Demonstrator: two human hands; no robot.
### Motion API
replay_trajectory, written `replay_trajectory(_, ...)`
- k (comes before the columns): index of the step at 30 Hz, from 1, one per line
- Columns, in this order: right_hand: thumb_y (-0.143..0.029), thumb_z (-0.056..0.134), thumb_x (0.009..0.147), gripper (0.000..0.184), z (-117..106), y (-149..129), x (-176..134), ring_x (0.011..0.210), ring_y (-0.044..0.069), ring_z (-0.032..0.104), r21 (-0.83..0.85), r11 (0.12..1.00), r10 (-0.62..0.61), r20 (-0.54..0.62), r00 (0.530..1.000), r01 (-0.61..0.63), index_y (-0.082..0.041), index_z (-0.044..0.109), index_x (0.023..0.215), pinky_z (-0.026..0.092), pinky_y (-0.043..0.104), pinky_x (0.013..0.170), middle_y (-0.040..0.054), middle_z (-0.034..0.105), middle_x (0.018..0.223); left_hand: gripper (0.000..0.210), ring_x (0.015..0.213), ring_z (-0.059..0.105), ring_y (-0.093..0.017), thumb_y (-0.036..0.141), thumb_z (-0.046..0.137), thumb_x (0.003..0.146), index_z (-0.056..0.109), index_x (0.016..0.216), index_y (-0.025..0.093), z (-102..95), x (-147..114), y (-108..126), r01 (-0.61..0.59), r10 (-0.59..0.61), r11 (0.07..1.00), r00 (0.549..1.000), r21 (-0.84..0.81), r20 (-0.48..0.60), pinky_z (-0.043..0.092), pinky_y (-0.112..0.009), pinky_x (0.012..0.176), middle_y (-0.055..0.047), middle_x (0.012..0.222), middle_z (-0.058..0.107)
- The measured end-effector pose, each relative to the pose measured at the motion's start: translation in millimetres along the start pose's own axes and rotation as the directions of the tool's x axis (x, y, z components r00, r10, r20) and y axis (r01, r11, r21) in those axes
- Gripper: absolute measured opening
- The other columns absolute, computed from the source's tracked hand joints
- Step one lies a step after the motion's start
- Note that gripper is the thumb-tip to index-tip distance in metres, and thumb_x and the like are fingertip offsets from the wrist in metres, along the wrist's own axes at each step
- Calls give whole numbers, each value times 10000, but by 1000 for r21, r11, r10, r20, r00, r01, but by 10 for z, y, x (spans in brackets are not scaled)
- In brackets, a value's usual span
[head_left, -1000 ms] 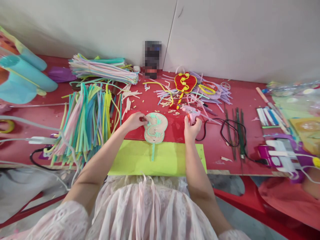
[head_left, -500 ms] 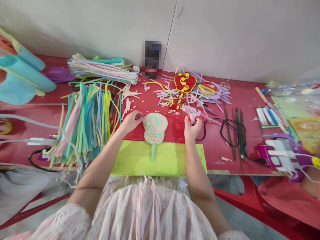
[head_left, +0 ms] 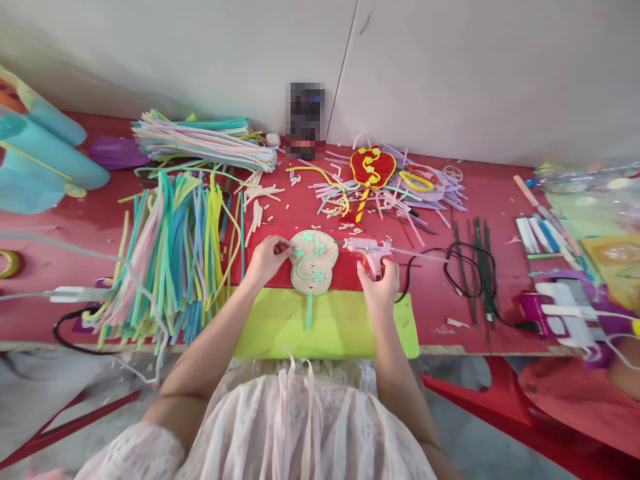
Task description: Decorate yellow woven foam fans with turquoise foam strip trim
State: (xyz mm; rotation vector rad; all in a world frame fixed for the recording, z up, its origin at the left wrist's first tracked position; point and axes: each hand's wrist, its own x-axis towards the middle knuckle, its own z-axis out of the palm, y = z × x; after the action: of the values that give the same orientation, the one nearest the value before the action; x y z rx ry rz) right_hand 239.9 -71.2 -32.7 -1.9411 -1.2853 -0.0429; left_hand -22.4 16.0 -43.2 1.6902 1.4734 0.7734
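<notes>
Lime green, a mat [head_left: 270,337] lies nearest you at the table's edge, the mint handle [head_left: 309,313] of a cream fan [head_left: 315,263] reaching over it. The fan's long axis runs away from you, handle toward your body, head toward the wall. Your right hand [head_left: 379,283] is wrapped around a pink glue gun [head_left: 371,250], which lies crosswise to that axis, its nozzle pointing left, just beside the fan's right edge; contact cannot be told. Your left hand [head_left: 273,259], thumb and fingers drawn narrow, sits at the fan's left edge, the nearer of the two; whether it grips anything cannot be seen. Beyond, a red fan [head_left: 383,168] with yellow trim rests among lilac stems [head_left: 443,195].
</notes>
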Motion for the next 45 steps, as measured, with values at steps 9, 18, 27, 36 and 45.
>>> replay_trajectory(9, -410, 615, 754, 362, 8, -150, -128, 824, 184, 549, 74, 994, -93, 102, 990, 86, -171, 516, 1007, 495, 337, 750, 70, 541, 910, 137, 619, 488, -103, 191, 638, 713, 611, 847, 204, 51, -63, 62, -75, 75, 997, 997, 18, -25, 407, -238, 608, 20, 738, 528)
replay_trajectory(18, -350, 613, 776, 341, 60, -304, -190, 911, 208, 558, 107, 983, -165, 149, 975, 150, -175, 503, 1046, 514, 360, 798, 93, 533, 968, 173, 720, 538, -125, 192, 541, 804, 640, 945, 215, 1, -100, 74, -112, 112, 994, 992, -6, -55, 439, -259, 697, -11, 831, 571)
replay_trajectory(27, -389, 628, 761, 374, 106, -158, -204, 896, 204, 549, 109, 990, -99, 92, 991, 89, -177, 511, 1047, 522, 355, 755, 93, 526, 975, 122, 635, 484, -113, 231, 616, 764, 656, 877, 212, 69, -92, 115, -96, 99, 994, 993, 48, -65, 413, -255, 633, 6, 764, 528)
replay_trajectory(36, -438, 594, 771, 389, 140, -34, -235, 799, 166, 533, 144, 989, -18, 41, 999, 12, -163, 503, 1030, 493, 274, 591, 81, 513, 937, 69, 701, 514, -128, 257, 639, 746, 658, 787, 206, 57, -153, 166, -112, 107, 992, 990, 55, 87, 420, -259, 672, 1, 766, 545)
replay_trajectory(45, -461, 604, 760, 410, 158, 7, -225, 765, 155, 531, 133, 990, 29, 40, 999, -34, -161, 503, 1021, 491, 273, 596, 64, 510, 894, 81, 664, 502, -125, 267, 598, 774, 632, 795, 197, 80, -186, 170, -120, 117, 990, 992, 69, 51, 417, -260, 650, 1, 740, 525)
